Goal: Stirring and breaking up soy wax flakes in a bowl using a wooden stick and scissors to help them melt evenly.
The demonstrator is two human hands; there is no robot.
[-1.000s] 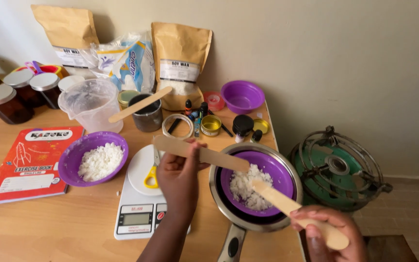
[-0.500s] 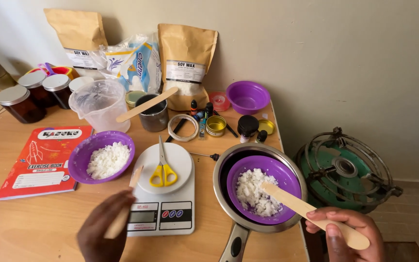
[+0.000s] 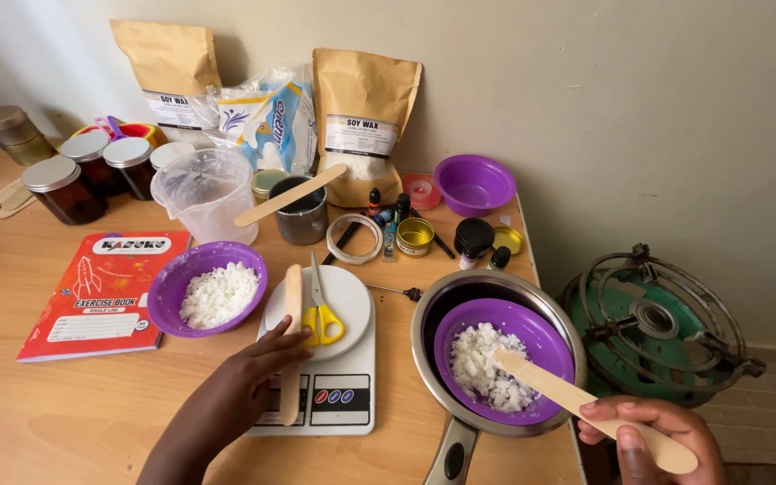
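The right hand [image 3: 653,436] is closed around the near end of a long wooden stirring stick [image 3: 577,395], whose far tip rests in the white wax flakes [image 3: 487,364] inside the purple bowl [image 3: 505,359]. That bowl sits nested in a steel saucepan [image 3: 496,355] just right of the kitchen scale [image 3: 321,368]. The left hand [image 3: 253,368] lies over the scale's left edge, fingers curled onto a second wooden stick [image 3: 292,346] that rests lengthwise across the scale; whether it grips the stick or only presses it down, I cannot tell.

To stir well here, it looks wise to keep the stick low and slow so flakes do not flip over the bowl's rim, and to steady the saucepan, since its handle points toward the table edge below the scale.

On the scale's round white plate lie yellow-handled scissors [image 3: 321,314]. Just left of the scale stands another purple bowl of flakes [image 3: 213,287], and beyond it a red exercise book [image 3: 101,292]. Behind the scale are a clear measuring jug [image 3: 204,193], a dark cup with a stick across it [image 3: 303,211], a roll of tape [image 3: 355,238], small tins and bottles, and two brown paper bags [image 3: 365,126]. A green stove [image 3: 657,323] stands off the table, right of the saucepan, near the right hand's elbow room
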